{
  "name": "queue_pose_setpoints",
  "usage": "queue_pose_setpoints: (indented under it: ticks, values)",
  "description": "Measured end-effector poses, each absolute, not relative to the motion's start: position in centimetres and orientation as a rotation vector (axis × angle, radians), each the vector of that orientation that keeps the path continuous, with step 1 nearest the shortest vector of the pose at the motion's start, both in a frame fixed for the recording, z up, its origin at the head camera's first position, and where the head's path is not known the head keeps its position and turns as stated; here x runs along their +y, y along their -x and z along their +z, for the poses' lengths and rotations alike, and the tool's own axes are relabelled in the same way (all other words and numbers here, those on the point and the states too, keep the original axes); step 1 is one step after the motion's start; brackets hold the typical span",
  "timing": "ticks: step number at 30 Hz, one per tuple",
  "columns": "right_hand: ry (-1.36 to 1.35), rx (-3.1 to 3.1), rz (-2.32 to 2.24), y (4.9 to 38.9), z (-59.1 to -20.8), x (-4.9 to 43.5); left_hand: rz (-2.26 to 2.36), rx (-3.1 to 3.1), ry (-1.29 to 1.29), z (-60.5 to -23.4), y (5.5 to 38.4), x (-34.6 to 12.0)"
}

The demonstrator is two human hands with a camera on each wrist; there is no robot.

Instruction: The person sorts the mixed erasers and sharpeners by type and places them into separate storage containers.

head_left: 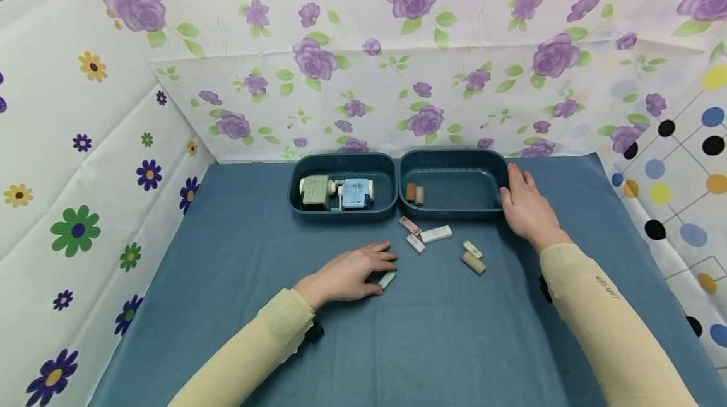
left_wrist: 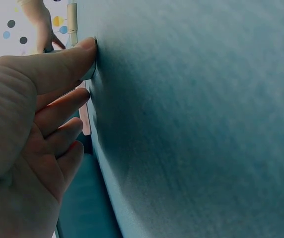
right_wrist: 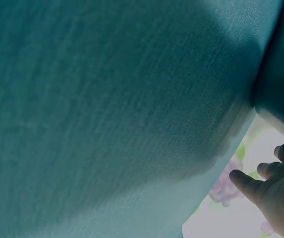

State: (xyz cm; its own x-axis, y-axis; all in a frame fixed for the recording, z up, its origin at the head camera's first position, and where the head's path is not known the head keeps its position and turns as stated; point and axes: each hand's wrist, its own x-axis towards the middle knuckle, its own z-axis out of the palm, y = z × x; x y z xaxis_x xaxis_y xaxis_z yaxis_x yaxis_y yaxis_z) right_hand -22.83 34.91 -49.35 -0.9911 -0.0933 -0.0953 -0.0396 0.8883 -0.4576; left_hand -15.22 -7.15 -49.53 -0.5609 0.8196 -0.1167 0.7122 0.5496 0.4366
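My left hand (head_left: 352, 273) is low over the cloth, thumb and index finger pinching a small pale green eraser-like block (head_left: 388, 279). In the left wrist view the thumb (left_wrist: 65, 67) partly hides this block (left_wrist: 89, 73). My right hand (head_left: 528, 206) rests against the right end of the right dark blue tray (head_left: 454, 213), its fingers mostly straight. Inside that tray, at the left, an orange-brown block (head_left: 411, 192) and a tan block (head_left: 419, 195) stand side by side. The right wrist view shows only part of the right hand (right_wrist: 276, 193) beside the tray wall.
In front of the right tray lie two pink blocks (head_left: 416, 243), a white block (head_left: 436, 234), a pale yellow-green block (head_left: 472, 249) and a tan block (head_left: 473, 262). The left tray (head_left: 343, 216) holds a green object (head_left: 315, 192) and a blue one (head_left: 356, 193). Flowered sheeting (head_left: 363, 98) rises behind.
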Motion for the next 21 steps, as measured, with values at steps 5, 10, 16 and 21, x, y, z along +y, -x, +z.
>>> queue_pose_setpoints:
  ticks: [5,10,16,21]
  values:
    - [0.103,2.941,-0.701,22.89,-49.33,34.89,0.503,2.484,-1.264,-49.49,15.26,-7.13]
    - [0.106,2.948,-0.695,22.92,-49.22,34.86,0.503,2.498,-1.25,-49.47,15.32,-7.15]
    - [0.108,2.953,-0.699,22.95,-49.05,34.83,0.506,2.552,-1.247,-49.41,15.31,-7.18]
    - [0.114,2.943,-0.694,22.8,-49.24,34.86,0.535,2.594,-1.244,-49.43,15.13,-7.01]
